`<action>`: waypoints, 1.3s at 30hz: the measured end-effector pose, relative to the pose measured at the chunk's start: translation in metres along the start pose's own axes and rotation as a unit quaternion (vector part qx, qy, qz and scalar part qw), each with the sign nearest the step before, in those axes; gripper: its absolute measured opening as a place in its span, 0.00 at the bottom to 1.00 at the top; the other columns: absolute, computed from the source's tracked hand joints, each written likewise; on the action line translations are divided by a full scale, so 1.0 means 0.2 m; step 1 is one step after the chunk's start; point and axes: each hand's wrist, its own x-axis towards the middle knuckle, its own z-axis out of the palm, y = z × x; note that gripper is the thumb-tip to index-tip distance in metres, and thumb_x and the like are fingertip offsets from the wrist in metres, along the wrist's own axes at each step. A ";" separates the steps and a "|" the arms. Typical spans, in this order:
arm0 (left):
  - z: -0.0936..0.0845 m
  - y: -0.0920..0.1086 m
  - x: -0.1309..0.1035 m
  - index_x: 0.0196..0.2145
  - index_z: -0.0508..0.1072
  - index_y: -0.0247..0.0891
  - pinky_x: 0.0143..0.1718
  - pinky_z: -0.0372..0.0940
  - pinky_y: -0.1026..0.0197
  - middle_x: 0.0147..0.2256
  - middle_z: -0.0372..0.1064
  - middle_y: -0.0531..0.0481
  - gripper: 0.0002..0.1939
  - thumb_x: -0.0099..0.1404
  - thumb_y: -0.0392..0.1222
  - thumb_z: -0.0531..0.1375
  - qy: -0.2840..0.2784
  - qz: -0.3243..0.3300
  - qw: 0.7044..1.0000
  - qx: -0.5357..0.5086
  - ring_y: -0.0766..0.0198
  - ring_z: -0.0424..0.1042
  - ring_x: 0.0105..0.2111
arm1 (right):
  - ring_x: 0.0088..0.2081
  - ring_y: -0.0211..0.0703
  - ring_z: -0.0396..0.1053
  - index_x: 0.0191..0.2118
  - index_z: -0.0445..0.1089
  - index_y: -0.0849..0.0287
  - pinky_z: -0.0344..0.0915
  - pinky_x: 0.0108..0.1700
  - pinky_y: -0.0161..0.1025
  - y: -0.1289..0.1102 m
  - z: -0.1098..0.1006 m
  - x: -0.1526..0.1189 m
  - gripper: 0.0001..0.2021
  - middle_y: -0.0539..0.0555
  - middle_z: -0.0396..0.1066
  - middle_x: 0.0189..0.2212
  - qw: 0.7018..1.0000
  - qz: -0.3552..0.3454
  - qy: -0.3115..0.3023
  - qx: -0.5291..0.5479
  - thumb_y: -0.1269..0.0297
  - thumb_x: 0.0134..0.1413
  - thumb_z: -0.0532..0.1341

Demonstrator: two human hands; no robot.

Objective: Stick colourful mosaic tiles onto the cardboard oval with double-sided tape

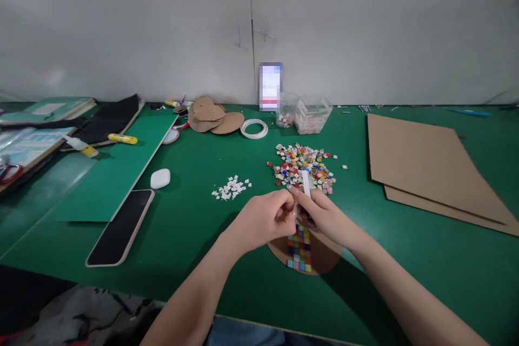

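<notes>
A round cardboard piece [326, 259] lies on the green table, with rows of small coloured tiles [300, 254] on it. Over its far edge my two hands meet. My right hand [320, 213] is closed round a white strip [306, 183] that points away from me. My left hand [271, 216] is closed in a pinch against the right fingertips; what lies between its fingers is too small to make out. Just beyond the hands is a heap of mixed coloured tiles [300, 162]. Small white bits [232, 188] lie to the left.
At the back stand a lit phone [271, 86] and clear containers [313, 114]. Cardboard discs [229, 123] and a white tape ring [254, 128] lie left of them. Cardboard sheets [421, 162] are on the right; a green board [125, 173], dark phone [124, 230] and white case [160, 178] are left.
</notes>
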 end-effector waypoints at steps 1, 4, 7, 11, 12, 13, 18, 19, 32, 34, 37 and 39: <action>0.00 0.00 0.00 0.25 0.54 0.39 0.21 0.47 0.69 0.20 0.47 0.60 0.07 0.53 0.31 0.51 0.002 0.001 1.000 -0.001 0.73 0.48 0.20 | 0.15 0.29 0.42 0.16 0.49 0.57 0.39 0.18 0.34 0.00 0.00 0.00 0.24 0.42 0.45 0.12 1.000 -0.001 0.003 -0.003 0.45 0.52 0.53; 0.01 0.00 0.00 0.25 0.54 0.39 0.21 0.47 0.69 0.20 0.47 0.60 0.07 0.53 0.32 0.52 0.005 -0.002 1.000 -0.005 0.72 0.49 0.20 | 0.16 0.30 0.43 0.17 0.50 0.57 0.40 0.18 0.34 0.01 0.00 0.00 0.23 0.42 0.45 0.13 1.000 -0.010 0.007 -0.012 0.46 0.52 0.52; 0.00 0.00 0.00 0.25 0.54 0.39 0.22 0.49 0.69 0.20 0.49 0.60 0.07 0.53 0.34 0.53 0.004 -0.007 1.000 -0.017 0.72 0.50 0.20 | 0.17 0.31 0.43 0.18 0.54 0.58 0.41 0.18 0.34 0.01 0.00 0.00 0.22 0.42 0.45 0.14 0.999 -0.021 0.000 -0.028 0.46 0.54 0.51; -0.01 0.01 0.00 0.25 0.55 0.39 0.22 0.49 0.68 0.20 0.49 0.60 0.07 0.53 0.35 0.53 0.000 -0.005 1.000 -0.017 0.72 0.51 0.20 | 0.18 0.31 0.43 0.20 0.55 0.58 0.43 0.19 0.33 0.01 -0.01 0.00 0.21 0.43 0.46 0.16 1.000 -0.023 0.002 -0.020 0.47 0.55 0.51; -0.01 0.02 0.00 0.25 0.55 0.39 0.22 0.49 0.68 0.20 0.49 0.60 0.06 0.53 0.34 0.53 -0.003 -0.004 1.000 -0.015 0.72 0.51 0.19 | 0.18 0.31 0.43 0.20 0.54 0.58 0.43 0.19 0.33 0.01 -0.01 0.00 0.21 0.43 0.45 0.16 1.000 -0.024 0.002 -0.015 0.48 0.55 0.51; -0.01 0.02 0.00 0.25 0.56 0.39 0.22 0.48 0.68 0.19 0.49 0.60 0.06 0.54 0.34 0.53 -0.006 -0.003 1.000 -0.013 0.72 0.50 0.19 | 0.18 0.31 0.43 0.20 0.53 0.58 0.43 0.19 0.33 0.01 -0.01 0.00 0.21 0.43 0.45 0.16 1.000 -0.025 0.000 -0.014 0.48 0.55 0.52; -0.01 0.01 0.00 0.25 0.57 0.38 0.22 0.48 0.68 0.19 0.48 0.60 0.05 0.58 0.34 0.50 0.000 -0.001 1.000 0.004 0.72 0.49 0.19 | 0.17 0.31 0.42 0.18 0.49 0.57 0.42 0.19 0.34 0.01 -0.01 0.00 0.23 0.43 0.44 0.14 0.998 -0.037 -0.002 -0.044 0.48 0.55 0.51; -0.01 0.00 0.00 0.25 0.58 0.38 0.22 0.48 0.68 0.20 0.49 0.59 0.05 0.58 0.34 0.50 0.001 -0.001 1.000 0.009 0.72 0.49 0.20 | 0.18 0.32 0.42 0.18 0.49 0.57 0.42 0.19 0.34 0.02 -0.01 0.00 0.23 0.43 0.44 0.15 0.998 -0.042 0.002 -0.050 0.47 0.55 0.51; -0.01 0.01 0.00 0.26 0.59 0.38 0.21 0.48 0.68 0.20 0.50 0.59 0.03 0.58 0.34 0.50 -0.004 -0.005 0.999 0.038 0.72 0.50 0.19 | 0.19 0.32 0.42 0.18 0.47 0.56 0.43 0.20 0.34 0.02 -0.01 0.00 0.23 0.43 0.42 0.16 0.998 -0.043 0.023 -0.049 0.47 0.55 0.51; -0.02 0.00 0.00 0.26 0.59 0.38 0.21 0.48 0.68 0.20 0.50 0.59 0.03 0.58 0.34 0.49 0.006 -0.015 0.999 0.038 0.72 0.50 0.19 | 0.18 0.31 0.43 0.17 0.48 0.57 0.43 0.20 0.34 0.01 -0.01 -0.01 0.23 0.43 0.43 0.15 0.999 -0.035 0.005 -0.015 0.48 0.56 0.51; -0.03 -0.01 0.00 0.27 0.59 0.38 0.22 0.49 0.68 0.20 0.51 0.59 0.03 0.58 0.34 0.49 0.034 -0.023 0.998 0.041 0.71 0.52 0.20 | 0.16 0.30 0.43 0.16 0.51 0.58 0.43 0.19 0.34 -0.02 -0.03 -0.01 0.23 0.42 0.45 0.13 0.999 -0.024 -0.029 0.020 0.50 0.57 0.51; -0.04 -0.02 0.01 0.28 0.60 0.38 0.22 0.50 0.68 0.21 0.53 0.58 0.03 0.58 0.34 0.49 0.058 -0.027 0.997 0.041 0.71 0.54 0.20 | 0.15 0.30 0.43 0.16 0.53 0.58 0.41 0.18 0.33 -0.02 -0.03 -0.02 0.23 0.42 0.45 0.12 0.998 -0.017 -0.048 0.038 0.50 0.57 0.51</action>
